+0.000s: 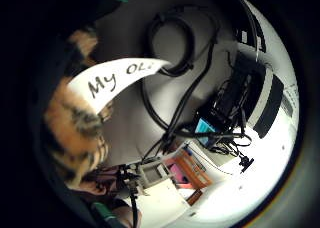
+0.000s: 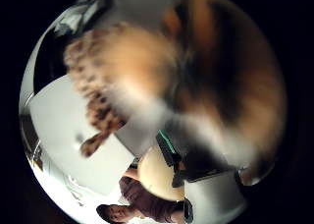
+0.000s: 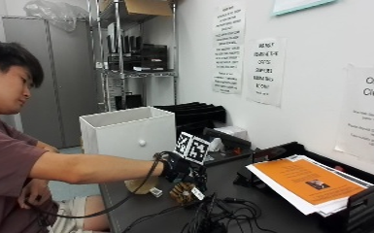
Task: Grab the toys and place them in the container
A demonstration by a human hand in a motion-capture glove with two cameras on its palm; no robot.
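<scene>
My gloved right hand (image 3: 178,170) grips an orange and black striped plush tiger (image 3: 185,191) and holds it just above the dark table, with a white tag hanging off it. The tiger (image 1: 75,128) and its tag (image 1: 115,78) lie close to the palm in the little finger side view. In the thumb side view the tiger's fur (image 2: 221,86) fills much of the picture, with a spotted plush part (image 2: 98,101) beside it. The white open-topped container (image 3: 128,133) stands at the table's far left end, behind my forearm. Its white face (image 2: 64,130) shows past the plush.
A tan rounded object (image 3: 140,185) lies on the table under my forearm. Black cables (image 3: 222,216) are tangled on the table right of the toy. A black paper tray with an orange sheet (image 3: 303,182) stands at the right, and black trays (image 3: 193,114) line the wall.
</scene>
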